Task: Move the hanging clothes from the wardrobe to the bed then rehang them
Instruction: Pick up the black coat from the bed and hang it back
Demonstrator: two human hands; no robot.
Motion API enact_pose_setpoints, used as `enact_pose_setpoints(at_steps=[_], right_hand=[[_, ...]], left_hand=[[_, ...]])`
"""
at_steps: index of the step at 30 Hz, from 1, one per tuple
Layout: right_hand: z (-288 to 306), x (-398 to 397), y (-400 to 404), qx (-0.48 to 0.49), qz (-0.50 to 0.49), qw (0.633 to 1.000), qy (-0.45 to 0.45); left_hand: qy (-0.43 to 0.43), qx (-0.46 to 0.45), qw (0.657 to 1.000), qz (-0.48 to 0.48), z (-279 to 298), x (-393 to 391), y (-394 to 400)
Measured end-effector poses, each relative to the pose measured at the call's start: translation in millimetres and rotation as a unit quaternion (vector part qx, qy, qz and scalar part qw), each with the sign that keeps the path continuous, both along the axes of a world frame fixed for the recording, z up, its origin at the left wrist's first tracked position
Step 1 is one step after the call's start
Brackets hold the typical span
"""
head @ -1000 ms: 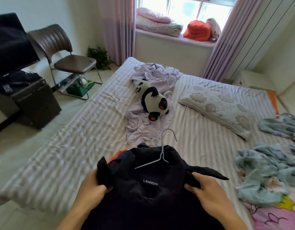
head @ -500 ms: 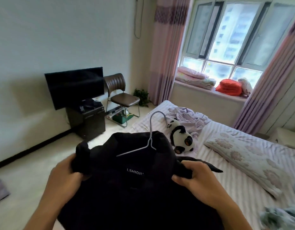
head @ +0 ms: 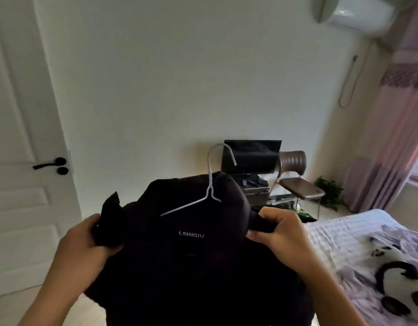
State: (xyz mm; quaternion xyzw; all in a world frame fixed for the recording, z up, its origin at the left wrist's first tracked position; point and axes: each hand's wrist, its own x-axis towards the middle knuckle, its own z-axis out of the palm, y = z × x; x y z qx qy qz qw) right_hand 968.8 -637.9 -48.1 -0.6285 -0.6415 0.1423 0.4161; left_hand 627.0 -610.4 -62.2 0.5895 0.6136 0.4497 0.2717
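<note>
Garment [head: 191, 255] in the foreground centre, gripped at its left edge by left hand [head: 85, 245] and at its right by right hand [head: 281, 234]; hanger [head: 210, 184] inside its collar, hook upward; door [head: 22, 149] far left; behind the garment, television [head: 251, 156] against the wall; chair [head: 297, 180] just right of it, plant [head: 330, 191] further right; bed [head: 344, 231] at lower right, plush panda [head: 391, 278] lying on it.

A bed [head: 339, 234] covered by a striped sheet is seen at the lower right. A crumpled lilac cloth [head: 365, 278] is spread on it, and a panda toy [head: 396, 278] is laid on that cloth.
</note>
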Motion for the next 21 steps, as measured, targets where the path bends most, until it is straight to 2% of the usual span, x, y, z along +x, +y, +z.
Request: enact_pose_setpoints(at_steps=[6,14,21], right_hand=[[13.6,-141.6,29.0,-0.018,0.121,0.992,0.04],[21.7,-381.7,6.1,-0.048,0.248,0.967,0.038],[19.4,-562.1,-46.1,-0.059,0.336,0.938,0.065]], left_hand=[[0.003,0.062,0.988,0.141,3.2,-131.3,-53.3],[-0.084,0.048,0.962,0.256,-7.6,-304.3,-158.2],[-0.003,0.059,0.925,0.376,-4.3,-419.0,-255.1]])
